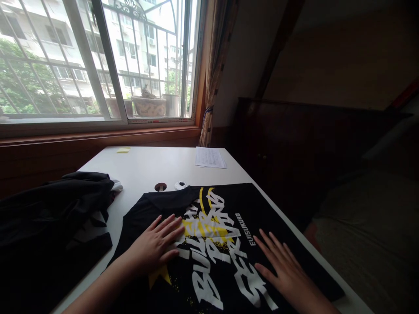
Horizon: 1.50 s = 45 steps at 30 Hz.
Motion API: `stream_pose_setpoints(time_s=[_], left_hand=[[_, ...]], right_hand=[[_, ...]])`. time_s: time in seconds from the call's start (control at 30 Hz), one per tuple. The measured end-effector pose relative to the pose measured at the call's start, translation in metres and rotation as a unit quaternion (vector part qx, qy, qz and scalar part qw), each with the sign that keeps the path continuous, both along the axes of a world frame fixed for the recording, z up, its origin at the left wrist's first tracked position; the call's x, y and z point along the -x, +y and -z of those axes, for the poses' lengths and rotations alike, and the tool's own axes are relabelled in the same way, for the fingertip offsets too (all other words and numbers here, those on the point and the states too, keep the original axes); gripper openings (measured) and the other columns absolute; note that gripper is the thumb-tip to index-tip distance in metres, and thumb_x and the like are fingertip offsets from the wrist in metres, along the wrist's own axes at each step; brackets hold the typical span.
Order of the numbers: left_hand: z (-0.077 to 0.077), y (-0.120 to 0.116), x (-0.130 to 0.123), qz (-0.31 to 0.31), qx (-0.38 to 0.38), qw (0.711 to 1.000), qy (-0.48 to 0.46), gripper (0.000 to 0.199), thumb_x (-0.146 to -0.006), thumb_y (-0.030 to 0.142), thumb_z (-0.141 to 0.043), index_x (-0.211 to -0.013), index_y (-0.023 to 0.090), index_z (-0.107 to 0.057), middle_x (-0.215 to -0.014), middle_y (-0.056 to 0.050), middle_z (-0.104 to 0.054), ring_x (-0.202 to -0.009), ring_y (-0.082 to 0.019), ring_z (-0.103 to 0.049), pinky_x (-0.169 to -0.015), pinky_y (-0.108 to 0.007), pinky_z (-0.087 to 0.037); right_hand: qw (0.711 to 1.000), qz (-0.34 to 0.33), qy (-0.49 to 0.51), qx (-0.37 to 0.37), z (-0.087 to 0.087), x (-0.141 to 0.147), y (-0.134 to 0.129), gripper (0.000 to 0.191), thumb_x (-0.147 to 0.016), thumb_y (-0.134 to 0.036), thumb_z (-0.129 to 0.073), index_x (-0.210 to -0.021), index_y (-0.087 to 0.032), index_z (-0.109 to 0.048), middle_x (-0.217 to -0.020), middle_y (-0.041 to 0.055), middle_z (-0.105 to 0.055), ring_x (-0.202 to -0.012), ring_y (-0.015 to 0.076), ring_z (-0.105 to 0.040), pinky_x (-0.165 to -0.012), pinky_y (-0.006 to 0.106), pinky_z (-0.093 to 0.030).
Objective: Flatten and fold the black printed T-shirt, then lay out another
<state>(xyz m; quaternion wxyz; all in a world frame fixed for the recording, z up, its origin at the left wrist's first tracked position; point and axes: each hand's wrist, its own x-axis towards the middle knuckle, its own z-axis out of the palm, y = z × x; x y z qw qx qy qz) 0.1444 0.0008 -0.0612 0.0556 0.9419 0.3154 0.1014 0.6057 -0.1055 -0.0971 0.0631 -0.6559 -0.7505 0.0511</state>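
A black T-shirt (pixel 225 266) with white lettering and yellow print lies spread over the near part of the white table. Its neckline side points to the left, and the lettering runs sideways. My left hand (pixel 162 240) rests flat on the shirt, left of the print, with fingers stretched out. On the right part of the shirt, beside the small white lettering, lies my right hand (pixel 279 261), palm down and fingers spread. Neither hand grips the cloth.
A heap of dark clothes (pixel 85 196) lies on the left of the white table (pixel 153 163). Papers (pixel 210 157) and a yellow note (pixel 123 150) lie at the far end. Two round cable holes (pixel 160 187) sit beyond the shirt. A barred window (pixel 147 65) and a curtain (pixel 212 69) stand behind.
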Motion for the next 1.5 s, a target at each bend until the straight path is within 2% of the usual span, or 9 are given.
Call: stream_pose_setpoints(time_s=[0.17,0.3,0.43,0.53,0.63,0.73,0.83,1.07,1.5], left_hand=[[0.001,0.009,0.013,-0.032,-0.014,0.999,-0.007,0.066,-0.099,0.055,-0.052,-0.158,0.035,-0.029,-0.164,-0.005,-0.031,-0.152,-0.034,-0.024,-0.122,-0.059,-0.023],[-0.010,0.004,0.009,0.000,-0.020,0.999,-0.039,0.051,-0.099,0.042,-0.059,-0.148,0.034,-0.049,-0.154,-0.005,-0.050,-0.148,-0.033,-0.035,-0.121,-0.060,-0.027],[-0.019,0.002,0.006,0.024,-0.008,0.997,-0.073,0.028,-0.100,0.035,-0.056,-0.126,0.033,-0.069,-0.128,-0.004,-0.070,-0.122,-0.025,-0.061,-0.108,-0.044,-0.048],[-0.016,0.009,0.014,-0.021,-0.003,0.997,-0.075,0.027,-0.104,0.033,-0.048,-0.113,0.032,-0.074,-0.114,-0.003,-0.073,-0.104,-0.021,-0.065,-0.091,-0.035,-0.055],[-0.006,0.021,0.031,-0.126,-0.029,0.988,-0.079,0.031,-0.104,0.030,-0.044,-0.107,0.026,-0.075,-0.109,-0.005,-0.072,-0.098,-0.022,-0.063,-0.085,-0.034,-0.055],[0.003,0.034,0.051,-0.233,-0.056,0.967,-0.082,0.029,-0.101,0.028,-0.047,-0.115,0.024,-0.072,-0.112,-0.008,-0.070,-0.101,-0.025,-0.062,-0.086,-0.037,-0.055],[0.006,0.043,0.065,-0.286,-0.064,0.953,-0.072,0.030,-0.098,0.026,-0.048,-0.119,0.023,-0.070,-0.113,-0.009,-0.068,-0.103,-0.027,-0.061,-0.092,-0.040,-0.052],[-0.003,0.049,0.062,-0.316,-0.064,0.947,-0.005,0.021,-0.100,0.022,-0.047,-0.098,0.022,-0.068,-0.102,-0.008,-0.065,-0.096,-0.024,-0.061,-0.083,-0.033,-0.050],[-0.003,0.048,0.055,-0.343,-0.113,0.932,-0.007,0.021,-0.101,0.023,-0.043,-0.092,0.020,-0.062,-0.098,-0.008,-0.062,-0.091,-0.023,-0.061,-0.074,-0.031,-0.047]], right_hand=[[0.999,0.030,-0.007,0.016,-0.010,0.006,0.008,0.070,-0.092,-0.068,-0.050,-0.155,-0.040,-0.036,-0.165,-0.0004,-0.028,-0.152,0.0356,-0.025,-0.119,0.065,-0.026],[1.000,-0.009,0.001,-0.008,-0.026,0.031,0.027,0.058,-0.095,-0.063,-0.047,-0.147,-0.035,-0.052,-0.160,0.0010,-0.041,-0.150,0.0332,-0.031,-0.121,0.061,-0.026],[0.994,-0.100,0.039,-0.003,-0.043,0.071,0.052,0.050,-0.100,-0.052,-0.047,-0.145,-0.032,-0.055,-0.157,0.0020,-0.046,-0.148,0.0279,-0.036,-0.121,0.052,-0.033],[0.988,-0.146,0.057,0.003,-0.052,0.100,0.075,0.045,-0.099,-0.043,-0.051,-0.141,-0.027,-0.059,-0.152,0.0052,-0.052,-0.142,0.0264,-0.044,-0.117,0.046,-0.039],[0.983,-0.167,0.063,-0.030,-0.057,0.121,0.102,0.035,-0.098,-0.036,-0.055,-0.129,-0.026,-0.066,-0.140,0.0058,-0.061,-0.130,0.0249,-0.052,-0.109,0.041,-0.045],[0.981,-0.172,0.057,-0.071,-0.058,0.137,0.130,0.027,-0.099,-0.031,-0.055,-0.120,-0.024,-0.070,-0.123,0.0058,-0.069,-0.116,0.0224,-0.060,-0.101,0.036,-0.049],[0.979,-0.172,0.020,-0.106,-0.058,0.150,0.154,0.024,-0.098,-0.027,-0.057,-0.118,-0.023,-0.069,-0.117,0.0059,-0.069,-0.108,0.0215,-0.061,-0.096,0.034,-0.049],[0.965,-0.199,-0.074,-0.151,-0.054,0.166,0.175,0.020,-0.099,-0.023,-0.053,-0.088,-0.021,-0.069,-0.095,0.0053,-0.066,-0.097,0.0213,-0.058,-0.088,0.035,-0.044],[0.955,-0.188,-0.114,-0.200,-0.050,0.170,0.176,0.019,-0.097,-0.017,-0.048,-0.089,-0.018,-0.066,-0.094,0.0090,-0.065,-0.095,0.0245,-0.057,-0.083,0.037,-0.038]])
